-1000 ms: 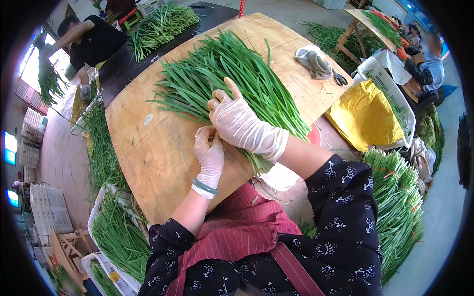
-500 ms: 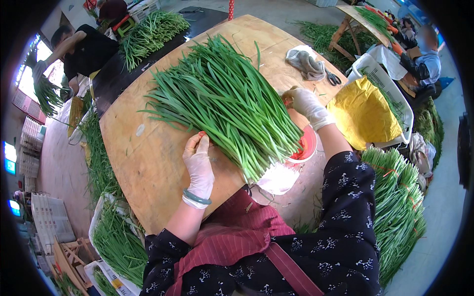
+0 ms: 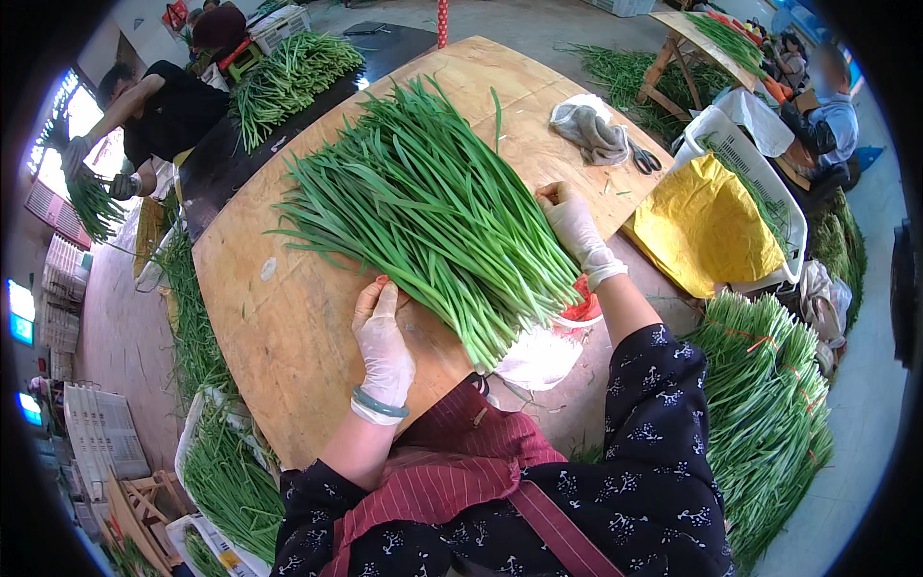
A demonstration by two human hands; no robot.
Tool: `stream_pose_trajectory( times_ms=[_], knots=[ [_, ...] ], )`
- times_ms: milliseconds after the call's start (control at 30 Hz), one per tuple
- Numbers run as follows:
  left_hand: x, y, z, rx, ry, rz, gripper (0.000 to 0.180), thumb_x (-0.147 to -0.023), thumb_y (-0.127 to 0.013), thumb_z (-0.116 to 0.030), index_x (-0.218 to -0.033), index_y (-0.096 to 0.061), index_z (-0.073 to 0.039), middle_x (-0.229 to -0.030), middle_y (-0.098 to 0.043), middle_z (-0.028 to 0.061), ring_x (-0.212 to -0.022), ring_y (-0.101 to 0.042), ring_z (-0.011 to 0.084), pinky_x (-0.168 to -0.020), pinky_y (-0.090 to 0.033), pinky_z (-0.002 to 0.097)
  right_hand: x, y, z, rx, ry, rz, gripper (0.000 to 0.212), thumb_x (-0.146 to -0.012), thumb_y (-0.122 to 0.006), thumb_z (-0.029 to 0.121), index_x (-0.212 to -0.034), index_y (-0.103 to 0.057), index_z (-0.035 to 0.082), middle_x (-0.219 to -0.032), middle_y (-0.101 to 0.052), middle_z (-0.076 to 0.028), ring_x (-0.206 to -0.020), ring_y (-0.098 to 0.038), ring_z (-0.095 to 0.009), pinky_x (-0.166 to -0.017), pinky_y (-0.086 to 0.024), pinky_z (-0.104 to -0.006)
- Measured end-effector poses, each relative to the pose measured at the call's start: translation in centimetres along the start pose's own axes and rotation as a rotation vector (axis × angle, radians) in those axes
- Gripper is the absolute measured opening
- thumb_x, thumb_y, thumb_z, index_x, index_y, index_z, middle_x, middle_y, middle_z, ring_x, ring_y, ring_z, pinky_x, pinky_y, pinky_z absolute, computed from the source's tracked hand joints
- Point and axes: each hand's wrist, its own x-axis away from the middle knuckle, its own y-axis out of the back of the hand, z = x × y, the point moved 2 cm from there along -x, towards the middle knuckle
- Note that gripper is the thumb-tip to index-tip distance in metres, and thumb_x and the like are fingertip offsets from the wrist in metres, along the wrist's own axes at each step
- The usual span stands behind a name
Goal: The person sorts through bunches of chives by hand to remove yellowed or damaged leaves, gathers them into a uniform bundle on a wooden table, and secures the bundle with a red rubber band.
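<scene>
A thick bundle of garlic chives lies on the wooden tabletop, its pale cut ends toward me and its green leaf tips far left. At the near left side of the bundle, my gloved left hand is closed, pinching a bit of red tie between thumb and fingertips. My gloved right hand rests against the right side, fingers curled; whatever they grip is hidden. Below the board's right edge stands a bucket with red ties, partly covered by the stalks.
Scissors and a grey cloth lie at the board's far right. A yellow sack hangs over a white crate. Tied chives are stacked at my right. A co-worker handles chives at far left.
My right hand has moved left and slightly up, closer against the bundle, and the red at its fingertips no longer shows. The left hand has shifted slightly left, keeping its pinch.
</scene>
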Motion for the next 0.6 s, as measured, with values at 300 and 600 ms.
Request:
stream_pose_trajectory(
  times_ms=[300,600],
  knots=[
    [0.1,0.0,-0.2,-0.029,-0.014,-0.032,0.013,-0.086,-0.054,-0.004,-0.097,-0.059,0.000,-0.095,-0.059,0.0040,-0.086,-0.055,0.0120,-0.081,-0.044,0.0247,1.3,0.9,2.1,-0.491,-0.493,0.314,0.019,-0.084,-0.061,0.012,-0.098,-0.062,-0.001,-0.074,-0.064,-0.005,-0.059,-0.060,-0.012,-0.054,-0.050,-0.0265],
    [0.2,-0.3,-1.2,0.105,0.075,-0.035,0.015,-0.087,-0.053,-0.009,-0.100,-0.054,-0.003,-0.097,-0.059,0.0061,-0.089,-0.056,0.0160,-0.080,-0.045,0.0300,1.3,-0.2,3.3,-0.453,-0.189,0.421,0.018,-0.087,-0.057,0.019,-0.097,-0.057,0.005,-0.080,-0.058,-0.001,-0.070,-0.054,-0.007,-0.060,-0.046,-0.0214]
  ],
)
